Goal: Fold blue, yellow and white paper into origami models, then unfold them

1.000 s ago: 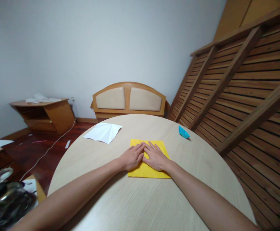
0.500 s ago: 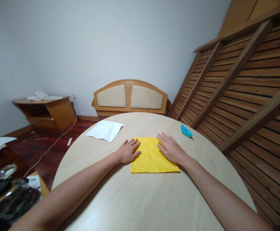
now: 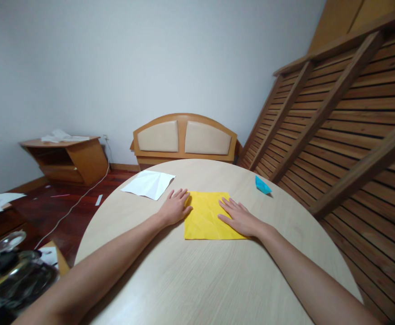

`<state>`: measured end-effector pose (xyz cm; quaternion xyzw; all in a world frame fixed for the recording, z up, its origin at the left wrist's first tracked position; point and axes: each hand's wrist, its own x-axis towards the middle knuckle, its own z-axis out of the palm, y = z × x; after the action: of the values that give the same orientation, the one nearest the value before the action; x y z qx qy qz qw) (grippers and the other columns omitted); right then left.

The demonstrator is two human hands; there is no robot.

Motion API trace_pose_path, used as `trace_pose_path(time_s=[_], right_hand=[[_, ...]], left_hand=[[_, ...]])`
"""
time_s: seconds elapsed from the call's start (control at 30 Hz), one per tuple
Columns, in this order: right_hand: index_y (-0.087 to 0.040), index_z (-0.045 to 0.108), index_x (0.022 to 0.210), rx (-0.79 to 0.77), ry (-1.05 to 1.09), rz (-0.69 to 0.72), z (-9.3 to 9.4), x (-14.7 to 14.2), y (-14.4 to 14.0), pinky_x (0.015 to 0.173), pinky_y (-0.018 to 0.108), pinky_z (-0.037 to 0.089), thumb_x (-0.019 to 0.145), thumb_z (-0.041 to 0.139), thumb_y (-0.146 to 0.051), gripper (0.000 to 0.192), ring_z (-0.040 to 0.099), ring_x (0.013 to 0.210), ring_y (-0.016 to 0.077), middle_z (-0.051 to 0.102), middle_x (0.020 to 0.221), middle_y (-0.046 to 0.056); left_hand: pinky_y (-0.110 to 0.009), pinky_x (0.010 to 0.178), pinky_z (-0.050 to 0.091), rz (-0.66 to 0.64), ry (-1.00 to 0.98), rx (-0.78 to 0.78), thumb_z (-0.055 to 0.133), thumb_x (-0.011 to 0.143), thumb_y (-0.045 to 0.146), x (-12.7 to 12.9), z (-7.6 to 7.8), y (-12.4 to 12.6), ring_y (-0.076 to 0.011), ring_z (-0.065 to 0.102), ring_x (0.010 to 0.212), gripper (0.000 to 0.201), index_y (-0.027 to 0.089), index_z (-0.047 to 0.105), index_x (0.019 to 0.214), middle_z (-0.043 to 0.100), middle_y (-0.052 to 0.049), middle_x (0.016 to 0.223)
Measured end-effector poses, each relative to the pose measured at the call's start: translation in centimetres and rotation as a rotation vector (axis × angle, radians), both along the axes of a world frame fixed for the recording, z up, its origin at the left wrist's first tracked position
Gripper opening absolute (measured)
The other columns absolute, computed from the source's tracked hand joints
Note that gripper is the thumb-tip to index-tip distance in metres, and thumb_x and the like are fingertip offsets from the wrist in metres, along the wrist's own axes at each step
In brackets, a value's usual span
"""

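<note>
A creased yellow sheet of paper lies flat on the round table in front of me. My left hand is at the sheet's left edge, fingers spread and fingertips touching its upper left part. Across the right side of the paper rests my right hand, palm down with the fingers apart, covering part of the right edge. Neither hand grips anything. Beyond my left hand lies a creased white sheet of paper. A small folded blue paper piece sits to the far right of the yellow sheet.
Behind the table stands a wooden headboard with two pale panels. Slatted wooden boards lean along the right. On the left are a low cabinet, a white cable on the floor and a dark, glossy object.
My left hand has slid left and slightly away toward the paper's edge. My right hand has shifted a little toward me. The yellow sheet has moved slightly away from me.
</note>
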<state>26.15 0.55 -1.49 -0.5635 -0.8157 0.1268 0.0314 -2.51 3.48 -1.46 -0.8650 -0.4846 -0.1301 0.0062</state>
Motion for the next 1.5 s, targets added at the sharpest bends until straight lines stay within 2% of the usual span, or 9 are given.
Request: trace_pose_path(time_s=[0.13,0.23,0.37,0.6,0.83,1.0,1.1,1.2,1.5], right_hand=[[-0.016,0.022,0.158,0.033,-0.034,-0.064,-0.3,-0.3,0.0,0.122,0.052,0.008,0.095,0.022,-0.069,0.082,0.007,0.152,0.0300,0.015,0.165,0.008],[-0.017,0.022,0.158,0.025,-0.031,-0.047,-0.2,-0.7,-0.2,0.123,0.051,0.007,0.095,0.021,-0.070,0.082,0.006,0.152,0.0292,0.015,0.165,0.008],[-0.018,0.022,0.158,-0.014,-0.023,0.007,0.2,0.3,0.0,0.123,0.050,0.010,0.095,0.023,-0.069,0.081,0.008,0.152,0.0297,0.015,0.165,0.007],[-0.017,0.053,0.143,0.192,0.030,0.085,1.4,1.3,0.2,0.121,0.054,0.013,0.100,0.031,-0.047,0.056,0.026,0.148,0.0297,0.043,0.154,0.011],[-0.023,0.039,0.152,-0.019,0.171,0.344,2.7,-1.0,-2.2,0.122,0.046,0.021,0.078,0.061,-0.073,0.092,0.025,0.149,0.0309,0.030,0.161,0.009],[-0.020,0.043,0.150,-0.012,0.137,0.340,2.5,-1.1,-2.2,0.122,0.045,0.022,0.076,0.062,-0.074,0.094,0.029,0.147,0.0313,0.035,0.158,0.011],[-0.018,0.044,0.149,0.005,0.142,0.340,2.5,-1.0,-2.0,0.121,0.045,0.024,0.077,0.062,-0.072,0.091,0.032,0.146,0.0313,0.038,0.157,0.012],[-0.019,0.045,0.149,0.004,0.155,0.336,2.5,-1.0,-2.0,0.120,0.046,0.024,0.078,0.063,-0.071,0.090,0.032,0.145,0.0316,0.038,0.157,0.012],[-0.021,0.047,0.148,0.000,0.171,0.333,2.6,-0.9,-2.1,0.121,0.045,0.024,0.078,0.066,-0.065,0.085,0.034,0.145,0.0309,0.040,0.156,0.010]], left_hand=[[-0.044,0.120,0.026,-0.240,-0.094,0.052,0.045,0.098,0.043,1.0,0.3,-1.1,-0.0243,0.037,0.143,0.055,0.019,0.039,0.148,0.039,-0.012,0.156],[-0.046,0.119,0.028,-0.356,-0.044,-0.077,0.040,0.099,0.051,1.4,0.1,-1.6,-0.0278,0.034,0.145,0.059,0.021,0.039,0.150,0.033,-0.012,0.158],[-0.054,0.120,0.021,-0.320,0.044,-0.211,0.036,0.099,0.059,1.1,-0.1,-1.4,-0.0343,0.021,0.149,0.065,0.022,0.035,0.152,0.026,-0.013,0.161],[-0.061,0.118,0.014,-0.271,0.057,-0.231,0.031,0.098,0.064,0.6,0.1,-1.2,-0.0363,0.016,0.150,0.067,0.027,0.031,0.154,0.022,-0.010,0.163],[-0.061,0.117,0.016,-0.251,0.054,-0.209,0.038,0.098,0.058,0.5,0.2,-1.2,-0.0367,0.020,0.149,0.063,0.027,0.035,0.152,0.025,-0.011,0.162],[-0.050,0.119,0.023,-0.434,-0.022,-0.109,0.049,0.096,0.052,0.4,1.3,-1.5,-0.0315,0.035,0.143,0.053,0.023,0.053,0.140,0.047,-0.010,0.150],[-0.042,0.118,0.030,-0.579,-0.059,-0.128,0.060,0.088,0.058,0.5,1.9,-2.1,-0.0290,0.044,0.138,0.065,0.019,0.053,0.139,0.050,-0.013,0.147],[-0.044,0.116,0.034,-0.589,-0.046,-0.146,0.066,0.083,0.059,0.7,1.9,-2.5,-0.0316,0.046,0.136,0.068,0.017,0.056,0.136,0.050,-0.015,0.147],[-0.041,0.111,0.041,-0.579,-0.036,-0.153,0.057,0.089,0.042,0.6,2.5,-2.4,-0.0288,0.055,0.128,0.042,0.017,0.065,0.122,0.057,-0.013,0.141]])
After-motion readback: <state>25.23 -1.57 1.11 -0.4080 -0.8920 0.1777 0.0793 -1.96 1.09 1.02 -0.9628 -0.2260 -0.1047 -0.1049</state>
